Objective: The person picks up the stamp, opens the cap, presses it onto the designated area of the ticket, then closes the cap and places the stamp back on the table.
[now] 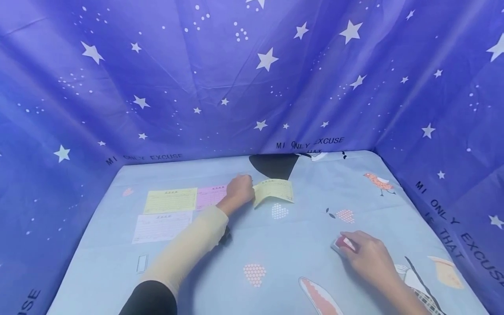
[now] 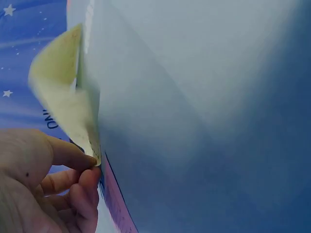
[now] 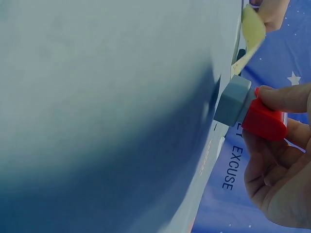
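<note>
My left hand (image 1: pixel 239 191) pinches the left edge of a yellow printed slip (image 1: pixel 274 190) between thumb and finger. The slip bows upward in the middle; in the left wrist view the pinched edge of the yellow slip (image 2: pixel 65 107) sits at the fingertips. On the right, my right hand (image 1: pixel 372 258) grips a small stamp (image 3: pixel 265 120) with a red body and a grey block at its end. It is held above the cloth, grey end pointing left, away from the palm. Partly behind the left hand lies a pink slip (image 1: pixel 206 198).
Left of the pink slip lies another yellow slip (image 1: pixel 170 200), with a white slip (image 1: pixel 162 227) below it. A dark object (image 1: pixel 226 236) shows beside the left forearm. The table wears a light blue patterned cloth (image 1: pixel 220 280). Blue starry curtains (image 1: pixel 220 74) hang behind and at both sides.
</note>
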Demonstrator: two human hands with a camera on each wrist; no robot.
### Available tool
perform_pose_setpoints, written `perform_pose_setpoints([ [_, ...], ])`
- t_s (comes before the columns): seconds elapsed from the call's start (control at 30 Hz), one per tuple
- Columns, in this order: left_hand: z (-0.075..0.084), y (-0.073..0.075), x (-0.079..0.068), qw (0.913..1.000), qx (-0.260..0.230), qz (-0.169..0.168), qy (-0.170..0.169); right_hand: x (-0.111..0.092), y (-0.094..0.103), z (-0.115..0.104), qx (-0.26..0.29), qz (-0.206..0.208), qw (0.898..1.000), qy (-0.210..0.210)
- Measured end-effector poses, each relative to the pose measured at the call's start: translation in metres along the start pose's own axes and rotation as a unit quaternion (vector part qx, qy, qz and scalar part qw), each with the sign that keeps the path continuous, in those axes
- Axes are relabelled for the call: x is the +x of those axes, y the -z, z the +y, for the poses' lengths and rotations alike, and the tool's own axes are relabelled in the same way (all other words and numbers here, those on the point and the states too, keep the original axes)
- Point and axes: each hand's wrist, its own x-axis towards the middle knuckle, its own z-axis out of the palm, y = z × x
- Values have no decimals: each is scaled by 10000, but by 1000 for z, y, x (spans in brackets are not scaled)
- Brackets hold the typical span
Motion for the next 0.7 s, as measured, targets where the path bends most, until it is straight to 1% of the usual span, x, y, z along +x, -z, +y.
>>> perform_pose_setpoints([
  [0.13, 0, -1, 0, 9998, 207, -53, 50, 1, 1, -2, -19, -48, 10000, -5],
  [0.27, 6, -1, 0, 9991, 354, -167, 141, 2, 1, -4, -40, -104, 9999, 5],
  [0.33, 10, 0, -1, 9990, 400, -200, 74, 2, 1, -4, -43, -110, 9999, 3],
  [0.4, 15, 1, -1, 9987, 470, -176, -123, 3, 1, -4, -43, -89, 10000, 8],
  [0.47, 20, 1, 1, 9977, 512, -156, -414, 3, 1, -3, -46, -75, 10000, 14],
  [0.57, 26, -4, 7, 9955, 388, -188, -849, 3, 2, -3, -56, -74, 10000, 1],
  [0.63, 32, -7, 12, 9936, 148, -298, -1081, 3, 2, -4, -29, -108, 9999, -36],
  [0.7, 37, -9, 15, 9916, -278, -485, -1163, 2, 1, -5, -1, -110, 9999, -21],
])
